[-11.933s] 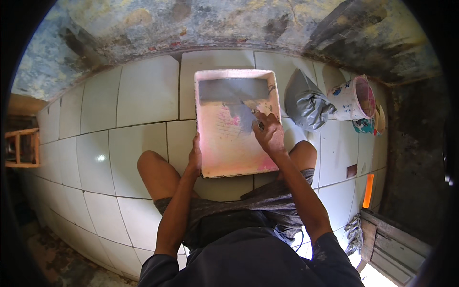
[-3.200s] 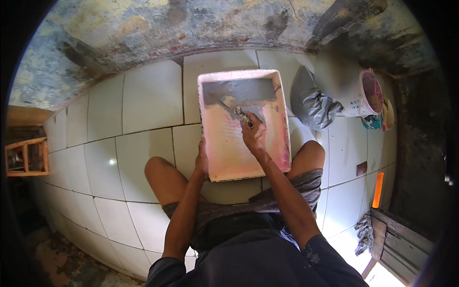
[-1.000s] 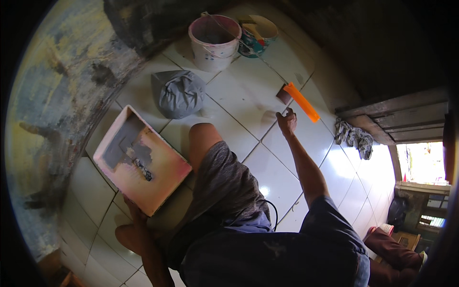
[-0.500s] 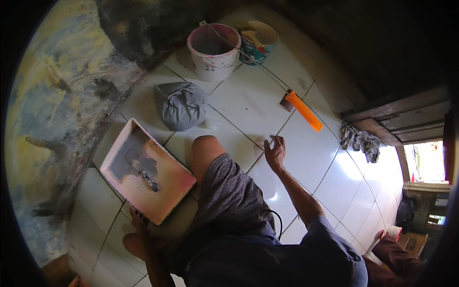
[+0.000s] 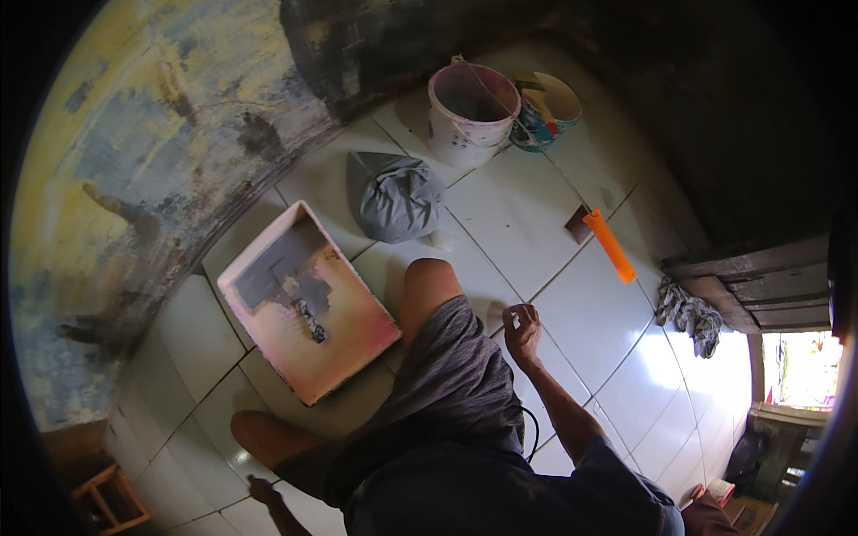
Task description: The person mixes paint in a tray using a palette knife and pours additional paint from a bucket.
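My right hand [image 5: 522,334] hovers over the white tiles beside my bent knee, its fingers loosely curled, with nothing visible in it. At the lower left, my left hand [image 5: 261,489] is low beside my other knee; it is dark and its fingers do not show clearly. Between the wall and my knee rests a paint tray [image 5: 357,344], tilted in view, pinkish with wet grey paint at its far end. A crumpled, paint-smeared strip [image 5: 309,323] lies inside it. Beyond the tray sits a grey plastic bag [image 5: 399,202], bunched up.
A white bucket [image 5: 460,143] with pink stains stands at the back, beside a teal can [image 5: 533,134] holding a brush. An orange roller handle [image 5: 610,247] and a brown square piece [image 5: 577,224] are to the right. A grey rag [image 5: 688,317] lies near wooden boards [image 5: 760,281].
My left hand has let go of the tray's near edge and moved back toward the lower left. My right hand's fingers have curled in more. The whole view has shifted.
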A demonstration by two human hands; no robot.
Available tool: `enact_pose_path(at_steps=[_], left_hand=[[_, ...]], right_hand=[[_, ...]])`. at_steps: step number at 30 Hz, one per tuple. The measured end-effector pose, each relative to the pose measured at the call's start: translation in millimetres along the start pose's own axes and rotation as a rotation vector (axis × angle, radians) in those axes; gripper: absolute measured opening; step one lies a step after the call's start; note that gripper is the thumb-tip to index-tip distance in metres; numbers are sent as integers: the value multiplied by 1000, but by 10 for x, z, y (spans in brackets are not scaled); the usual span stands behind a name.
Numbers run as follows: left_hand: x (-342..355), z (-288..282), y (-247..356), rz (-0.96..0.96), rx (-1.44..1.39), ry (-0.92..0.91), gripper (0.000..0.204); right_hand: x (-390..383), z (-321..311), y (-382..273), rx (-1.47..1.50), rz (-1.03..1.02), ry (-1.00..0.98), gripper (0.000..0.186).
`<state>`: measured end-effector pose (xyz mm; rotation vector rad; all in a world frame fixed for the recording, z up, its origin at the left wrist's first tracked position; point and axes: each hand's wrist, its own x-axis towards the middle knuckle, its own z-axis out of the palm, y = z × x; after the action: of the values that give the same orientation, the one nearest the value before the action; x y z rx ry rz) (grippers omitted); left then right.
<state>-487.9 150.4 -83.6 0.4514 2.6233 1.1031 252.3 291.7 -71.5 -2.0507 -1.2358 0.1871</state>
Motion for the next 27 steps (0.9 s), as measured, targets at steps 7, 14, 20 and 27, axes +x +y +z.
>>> enact_pose_path(at_steps=[7,14,20,27], left_hand=[[-1478,-46,-703,-433,695,154,69],[-1385,98,-889,-529,804,-116,90],[-1042,-154,-946,-479,645,-527,98],[-1291,-268,-577,-226,528,-493,81]], right_hand=[[110,63,79,37,118,-107,23],[54,123,137,-470,-176,47,50],[62,162,-9,-425,-31,-67,55],[29,238,27,-471,-164,9,49]])
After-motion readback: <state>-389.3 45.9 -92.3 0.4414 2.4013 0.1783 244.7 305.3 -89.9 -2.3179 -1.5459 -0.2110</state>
